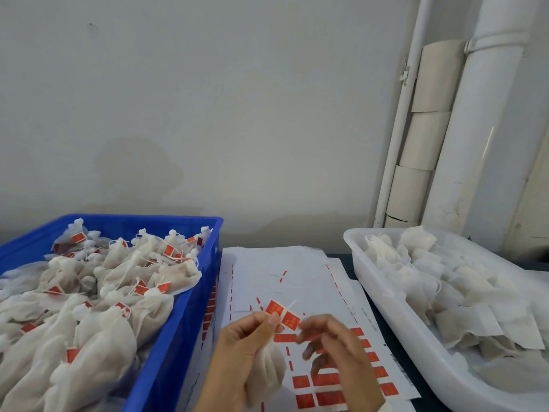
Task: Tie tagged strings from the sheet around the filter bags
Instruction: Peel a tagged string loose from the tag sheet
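I see my left hand low in the view, fingers curled around the gathered neck of a filter bag, whose white bulb hangs below the fist. At that hand's thumb tip two red tags stand up, with a bit of white string sticking out just beyond them. My right hand sits just to the right of the left, blurred, fingers bent toward the tags; I cannot tell whether they pinch the string or only hover by it. Under both hands lies the white sheet, rows of red tags remaining on it nearer me. Left of the left hand sits a blue crate piled with tied, tagged bags. Right of the right hand sits a white tray of loose untied bags.
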`<state>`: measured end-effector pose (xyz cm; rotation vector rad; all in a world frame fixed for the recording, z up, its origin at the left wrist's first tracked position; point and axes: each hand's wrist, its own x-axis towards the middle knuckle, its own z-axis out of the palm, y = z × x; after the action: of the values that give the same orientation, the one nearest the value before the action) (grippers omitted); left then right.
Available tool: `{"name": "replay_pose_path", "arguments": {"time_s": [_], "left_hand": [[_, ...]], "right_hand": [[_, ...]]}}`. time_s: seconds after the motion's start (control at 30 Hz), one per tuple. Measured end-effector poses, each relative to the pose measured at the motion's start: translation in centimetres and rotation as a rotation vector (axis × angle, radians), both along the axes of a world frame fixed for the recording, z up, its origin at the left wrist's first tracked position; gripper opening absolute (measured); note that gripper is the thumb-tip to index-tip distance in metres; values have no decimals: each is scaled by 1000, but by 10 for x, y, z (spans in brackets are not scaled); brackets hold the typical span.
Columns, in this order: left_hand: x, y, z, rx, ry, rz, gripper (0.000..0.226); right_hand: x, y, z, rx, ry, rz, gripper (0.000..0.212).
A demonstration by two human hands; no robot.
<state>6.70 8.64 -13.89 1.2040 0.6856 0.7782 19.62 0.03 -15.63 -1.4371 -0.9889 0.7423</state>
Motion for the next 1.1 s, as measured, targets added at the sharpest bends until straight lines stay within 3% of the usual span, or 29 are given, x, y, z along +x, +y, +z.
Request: {"name": "replay_pose_path", "arguments": {"time_s": [0.07, 0.17, 0.33, 0.47, 0.53, 0.73, 0.93, 1.1], "left_hand": [[2, -3, 1, -12, -10, -58, 18], [6, -9, -1, 96, 17, -69, 19], [11, -13, -5, 210, 91, -47, 17], [14, -16, -7, 248, 104, -72, 17], [16, -17, -10, 258, 99, -37, 16], [20, -24, -13, 169, 35, 33, 16], [21, -27, -12, 119, 21, 23, 15], [21, -24, -12, 179, 51, -23, 15]], "right_hand": [[4, -6, 8, 169, 75, -4, 19], [1, -9, 15, 273, 40, -34, 32], [-6, -6, 11, 193, -53, -196, 34], [-4, -9, 10, 193, -25, -196, 13], [-2, -10, 8, 180, -3, -208, 12], [-4, -8, 4, 171, 13, -282, 19], [0, -9, 5, 143, 63, -215, 19], [5, -11, 8, 86, -31, -160, 18]]}}
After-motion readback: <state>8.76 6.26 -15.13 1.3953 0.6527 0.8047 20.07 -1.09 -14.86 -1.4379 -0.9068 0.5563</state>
